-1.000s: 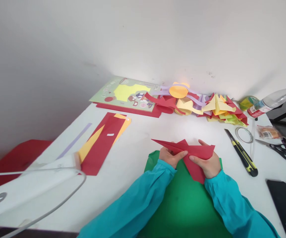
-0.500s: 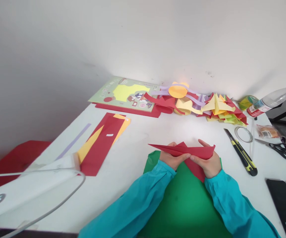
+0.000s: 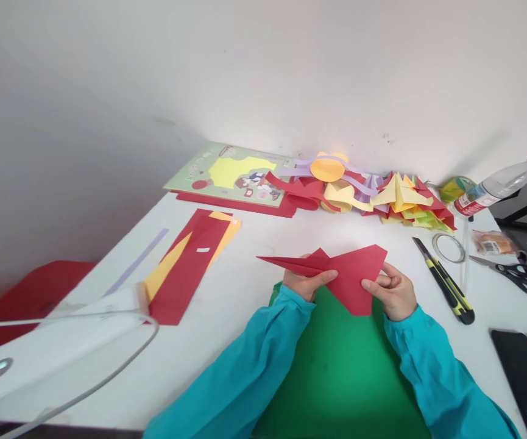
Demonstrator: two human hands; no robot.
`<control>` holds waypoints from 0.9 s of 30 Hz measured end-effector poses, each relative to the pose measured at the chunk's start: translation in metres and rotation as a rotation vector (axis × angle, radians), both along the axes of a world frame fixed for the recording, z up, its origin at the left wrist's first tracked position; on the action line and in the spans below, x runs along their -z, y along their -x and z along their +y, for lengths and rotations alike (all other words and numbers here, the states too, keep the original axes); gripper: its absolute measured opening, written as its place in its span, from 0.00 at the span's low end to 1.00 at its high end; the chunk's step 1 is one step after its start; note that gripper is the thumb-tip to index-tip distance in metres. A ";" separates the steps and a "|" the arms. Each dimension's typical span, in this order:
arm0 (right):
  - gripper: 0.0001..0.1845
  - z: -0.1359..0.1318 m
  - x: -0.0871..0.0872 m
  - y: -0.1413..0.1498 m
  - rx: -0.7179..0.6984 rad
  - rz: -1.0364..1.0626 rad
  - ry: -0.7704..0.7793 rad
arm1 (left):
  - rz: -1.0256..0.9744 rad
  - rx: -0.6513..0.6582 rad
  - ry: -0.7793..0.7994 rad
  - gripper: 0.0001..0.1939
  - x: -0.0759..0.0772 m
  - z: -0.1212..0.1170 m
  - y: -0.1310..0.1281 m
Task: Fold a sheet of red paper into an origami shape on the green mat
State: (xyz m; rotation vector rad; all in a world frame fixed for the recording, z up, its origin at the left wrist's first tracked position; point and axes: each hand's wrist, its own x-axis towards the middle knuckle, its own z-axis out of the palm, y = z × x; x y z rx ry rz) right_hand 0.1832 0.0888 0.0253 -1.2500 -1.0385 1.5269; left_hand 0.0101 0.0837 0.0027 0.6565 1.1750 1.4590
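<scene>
A folded red sheet of paper [image 3: 354,274], shaped like a paper plane with a long point to the left, is held up between both hands. My left hand [image 3: 306,282] pinches its left part, thumb on the near face and fingers behind. At the right edge, my right hand [image 3: 393,291] grips the paper between thumb and fingers. Below lies a green mat [image 3: 340,372], partly covered by my teal sleeves. The far side of the folded paper is hidden.
Right of the mat are a utility knife [image 3: 446,283], a tape roll [image 3: 448,248], scissors [image 3: 510,271] and a black phone [image 3: 519,372]. Folded paper planes [image 3: 400,195] and a bottle [image 3: 496,189] stand near the wall. Red strips [image 3: 192,268] and a white corded device [image 3: 57,347] are left.
The right part of the red paper has turned to show a broad flat face. My right hand has moved right and lower to its edge; my left hand has shifted slightly left and up.
</scene>
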 end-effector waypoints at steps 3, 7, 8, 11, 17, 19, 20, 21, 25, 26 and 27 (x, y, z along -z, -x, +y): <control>0.40 0.002 0.003 -0.002 -0.027 0.064 -0.005 | -0.084 -0.038 -0.056 0.17 -0.002 0.000 0.000; 0.36 0.006 0.003 -0.004 -0.044 0.150 0.022 | -0.202 -0.049 -0.022 0.20 -0.006 0.000 -0.001; 0.34 0.007 0.002 -0.004 -0.042 0.165 0.028 | -0.229 -0.056 -0.012 0.20 -0.006 0.000 -0.001; 0.32 0.007 0.003 -0.001 -0.024 0.197 0.019 | -0.266 -0.071 -0.009 0.21 -0.005 0.000 -0.002; 0.26 -0.002 0.008 0.008 -0.006 0.078 0.016 | -0.153 -0.053 -0.027 0.23 0.008 -0.003 -0.010; 0.23 -0.003 0.010 0.008 0.013 0.093 0.029 | -0.183 -0.018 -0.017 0.22 0.008 -0.004 -0.013; 0.23 -0.002 0.010 0.007 0.024 0.108 0.029 | -0.217 0.002 -0.011 0.21 0.006 -0.004 -0.014; 0.23 -0.001 0.010 0.005 0.035 0.124 0.028 | -0.264 0.020 -0.004 0.21 0.004 -0.004 -0.014; 0.20 0.007 0.007 -0.005 0.093 0.170 0.029 | -0.437 0.060 0.059 0.18 -0.007 -0.004 -0.013; 0.19 0.009 0.006 -0.007 0.107 0.171 0.029 | -0.455 0.064 0.065 0.18 -0.009 -0.004 -0.012; 0.19 0.011 0.005 -0.010 0.116 0.166 0.027 | -0.462 0.059 0.062 0.17 -0.010 -0.003 -0.012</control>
